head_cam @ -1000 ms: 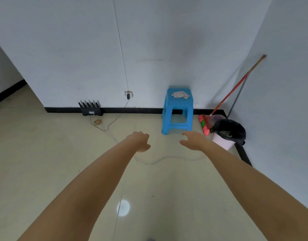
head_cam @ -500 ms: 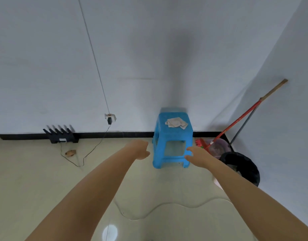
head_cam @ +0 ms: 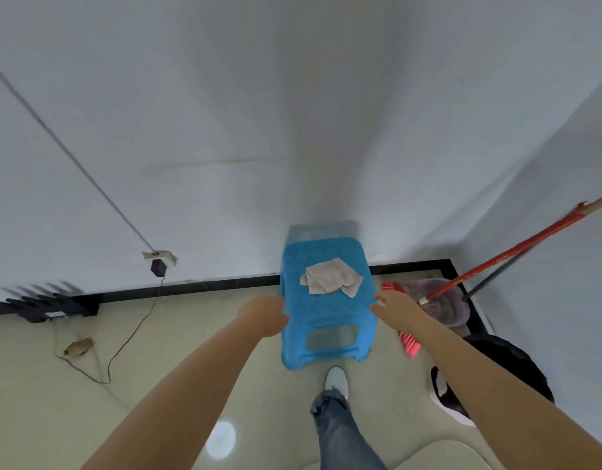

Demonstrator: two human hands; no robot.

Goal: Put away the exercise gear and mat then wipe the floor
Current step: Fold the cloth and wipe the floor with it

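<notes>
A crumpled whitish cloth (head_cam: 331,277) lies on the seat of a blue plastic stool (head_cam: 326,320) that stands against the wall. My left hand (head_cam: 264,313) is at the stool's left edge with its fingers loosely curled and holding nothing. My right hand (head_cam: 393,307) reaches toward the stool's right edge with fingers extended, empty. No mat or exercise gear shows in this view.
A red-handled broom (head_cam: 489,266) leans in the right corner over a pinkish bucket (head_cam: 452,307). A bin with a black liner (head_cam: 516,371) stands lower right. A black device (head_cam: 48,307) and a cable (head_cam: 123,344) lie at the left baseboard. My foot (head_cam: 337,381) is just before the stool.
I have moved closer to the stool, which now fills the centre of view. Both hands have come up to the stool's sides, and my leg has stepped into view.
</notes>
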